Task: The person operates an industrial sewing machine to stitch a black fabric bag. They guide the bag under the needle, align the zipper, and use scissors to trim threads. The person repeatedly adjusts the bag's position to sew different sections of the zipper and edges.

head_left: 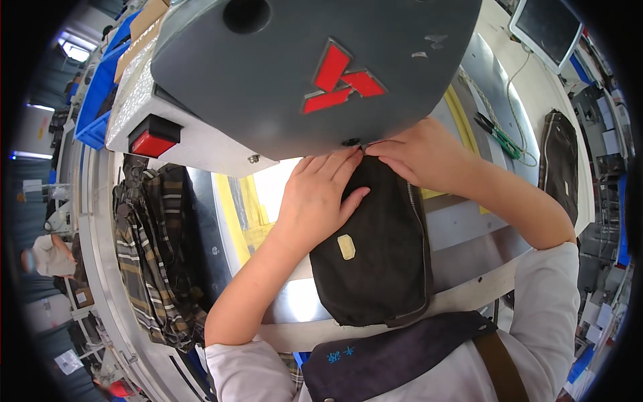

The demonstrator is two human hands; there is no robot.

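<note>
A black fabric piece (375,281) with a zipper along its right edge and a small cream patch lies on the machine bed, its far end under the grey sewing machine head (281,87). My left hand (321,191) rests flat on its far left part, fingers stretched toward the machine and thumb apart. Across from it, my right hand (418,157) pinches the far edge of the same piece between thumb and fingers. The fingertips of both hands almost meet just below the machine head, which hides the needle area.
Plaid and black fabric (151,248) hangs at the left edge of the bed. To the right lie green-handled scissors (499,137), a cord and another black zippered piece (559,161). A screen (548,30) stands far right, a blue bin (97,107) far left. Another person (53,254) is in the left background.
</note>
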